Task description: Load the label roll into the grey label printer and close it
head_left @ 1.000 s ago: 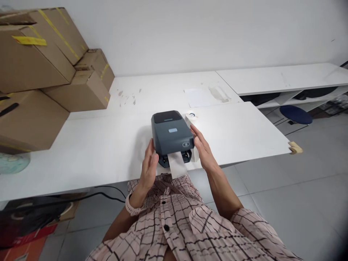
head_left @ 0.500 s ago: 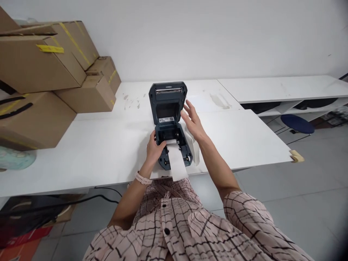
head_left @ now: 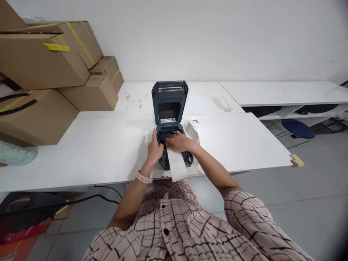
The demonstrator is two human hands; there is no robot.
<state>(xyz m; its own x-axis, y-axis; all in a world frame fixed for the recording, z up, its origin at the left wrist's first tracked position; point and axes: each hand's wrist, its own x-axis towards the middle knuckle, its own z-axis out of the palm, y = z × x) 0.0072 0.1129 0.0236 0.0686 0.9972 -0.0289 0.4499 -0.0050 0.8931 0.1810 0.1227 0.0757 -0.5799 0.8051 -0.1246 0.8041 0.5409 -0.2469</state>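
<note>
A dark label printer point(head_left: 170, 103) stands on the table's front edge with its lid raised. My left hand point(head_left: 155, 149) grips the left side of its base, thumb over the rim. Inside the compartment, my right hand point(head_left: 178, 141) lies over the white label paper point(head_left: 177, 166), fingers bent down around its inner end; the fingertips are partly hidden. The paper strip runs out of the printer's front and hangs over the table edge. To the right of the printer, a white paper roll or folded strip point(head_left: 194, 125) rests on the table.
Cardboard boxes point(head_left: 46, 61) are stacked at the left, above a pale green object point(head_left: 17, 153). The white table point(head_left: 239, 141) ends at a corner with a tan guard point(head_left: 297, 160). A blue stool point(head_left: 298, 128) stands beyond. Black cables point(head_left: 99, 197) hang below the table.
My right hand has moved from beside the raised lid down and left into the printer, onto the paper. My left hand keeps its place on the base.
</note>
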